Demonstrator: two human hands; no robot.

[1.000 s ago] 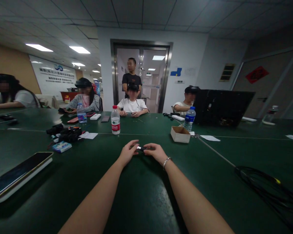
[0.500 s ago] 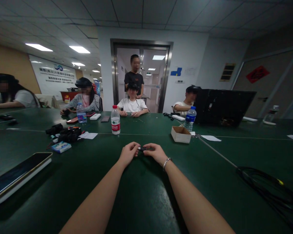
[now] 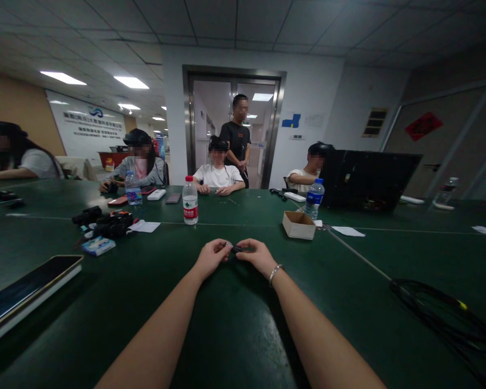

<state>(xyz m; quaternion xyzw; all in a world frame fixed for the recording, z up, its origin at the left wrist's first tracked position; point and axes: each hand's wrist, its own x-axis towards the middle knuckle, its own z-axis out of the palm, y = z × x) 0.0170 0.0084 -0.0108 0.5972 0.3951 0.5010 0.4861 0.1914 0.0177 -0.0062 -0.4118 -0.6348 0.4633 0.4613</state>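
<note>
Both my hands meet over the dark green table, a little way in front of me. My left hand and my right hand pinch the two ends of a small black object with a silvery tip. The fingers of both hands are curled round it. A thin bracelet sits on my right wrist. The object is too small to name for certain.
A water bottle with a red cap and an open cardboard box stand beyond my hands. A phone lies at the left, black cables at the right. Several people sit across the table; one stands in the doorway.
My hands have stayed together on the small object, fingers shifting slightly. The standing person has walked to the right in the doorway.
</note>
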